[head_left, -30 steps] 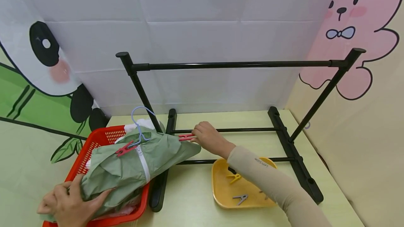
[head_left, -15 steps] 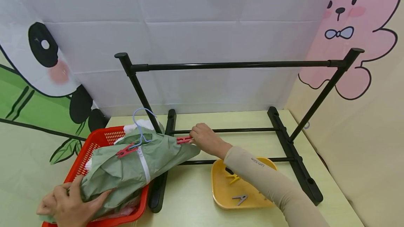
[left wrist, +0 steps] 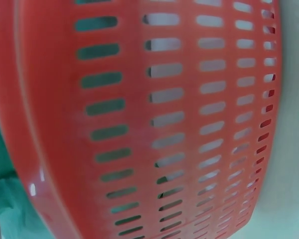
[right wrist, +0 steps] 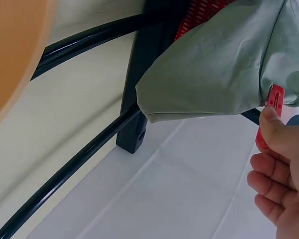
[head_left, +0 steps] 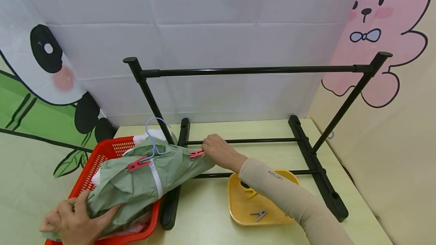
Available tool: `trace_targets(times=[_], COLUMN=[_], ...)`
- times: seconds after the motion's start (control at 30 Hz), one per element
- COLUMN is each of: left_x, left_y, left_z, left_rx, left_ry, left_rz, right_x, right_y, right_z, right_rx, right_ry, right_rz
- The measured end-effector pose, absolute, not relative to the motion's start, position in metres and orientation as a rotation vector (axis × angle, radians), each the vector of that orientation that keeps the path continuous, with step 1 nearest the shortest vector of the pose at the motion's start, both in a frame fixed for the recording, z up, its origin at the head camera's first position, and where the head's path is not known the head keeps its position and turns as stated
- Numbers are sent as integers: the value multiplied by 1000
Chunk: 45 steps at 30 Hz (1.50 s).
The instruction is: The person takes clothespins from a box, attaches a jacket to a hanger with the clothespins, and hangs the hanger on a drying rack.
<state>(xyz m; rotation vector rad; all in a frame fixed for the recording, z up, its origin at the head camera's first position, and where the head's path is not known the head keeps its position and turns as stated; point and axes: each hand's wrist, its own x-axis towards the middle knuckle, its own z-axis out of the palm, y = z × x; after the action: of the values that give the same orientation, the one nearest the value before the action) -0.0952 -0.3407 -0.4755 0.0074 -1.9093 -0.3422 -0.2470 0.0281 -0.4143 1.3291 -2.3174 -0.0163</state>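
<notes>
While pinching red plastic clothespin (right wrist: 276, 95) at upper edge of sage-green cloth garment (head_left: 136, 180) with right hand (head_left: 221, 152) | resting left hand (head_left: 76, 218), thumb spread from fingers, on garment lying across red perforated plastic basket (head_left: 154, 216) | seemingly pegging | probably calls next for seating firmly, then releasing

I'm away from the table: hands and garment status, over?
Right hand pinching red clothespin on green garment. Left hand resting on garment. Garment overhanging black rack's foot. Nothing visibly blocking hands.
</notes>
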Motion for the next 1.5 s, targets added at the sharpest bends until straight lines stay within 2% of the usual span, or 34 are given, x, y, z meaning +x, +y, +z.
trace_targets(times=[0.67,1.5], left_x=[-95,-99], left_y=[-349,-347], left_z=[-484,-479], left_rx=[31,44], left_ry=[-1985,-1900], left_rz=[-329,-323], right_x=[-241,-241], right_y=[27,31], right_z=[-419,-424], right_rx=[1248,1231], right_ry=[-2268,-2246], right_rz=[-227,-100])
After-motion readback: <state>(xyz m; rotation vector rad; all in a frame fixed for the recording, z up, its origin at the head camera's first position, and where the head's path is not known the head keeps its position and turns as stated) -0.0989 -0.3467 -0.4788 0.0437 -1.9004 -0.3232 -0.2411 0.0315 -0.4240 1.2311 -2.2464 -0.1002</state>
